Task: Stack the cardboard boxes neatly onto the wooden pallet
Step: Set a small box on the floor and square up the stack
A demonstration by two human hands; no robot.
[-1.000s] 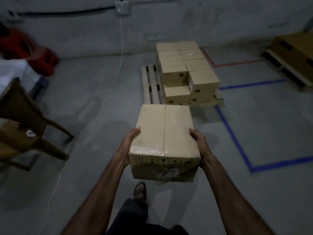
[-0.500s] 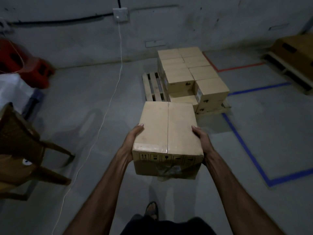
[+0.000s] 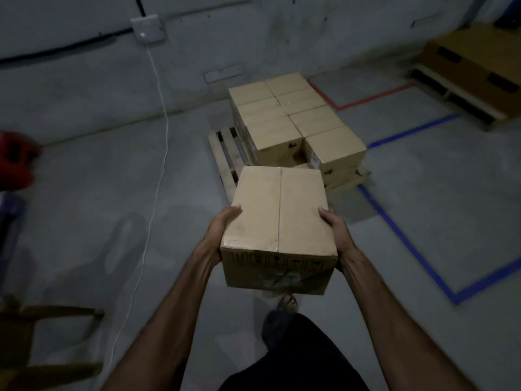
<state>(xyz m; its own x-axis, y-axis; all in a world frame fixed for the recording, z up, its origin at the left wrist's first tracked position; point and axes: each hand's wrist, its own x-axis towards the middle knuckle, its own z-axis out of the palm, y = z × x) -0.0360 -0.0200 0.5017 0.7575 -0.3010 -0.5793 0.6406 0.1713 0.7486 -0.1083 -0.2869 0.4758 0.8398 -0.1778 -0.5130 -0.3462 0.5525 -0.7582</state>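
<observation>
Both hands, left hand (image 3: pixel 222 230) and right hand (image 3: pixel 335 232), clasp the cardboard box (image 3: pixel 279 221) at centre frame, mid-carry toward the wooden pallet (image 3: pixel 225 153) just above, where stacked boxes (image 3: pixel 293 119) await; next, lower it squarely alongside.

Our arms: bare from hand to upper forearm, no sleeves, watch or rings in view.
Our left hand (image 3: pixel 222 230): ungloved.
Our right hand (image 3: pixel 335 232): ungloved.
Our legs: dark, loose trousers (image 3: pixel 296 354).
Our foot: an open sandal (image 3: pixel 287 303), toes showing.
</observation>
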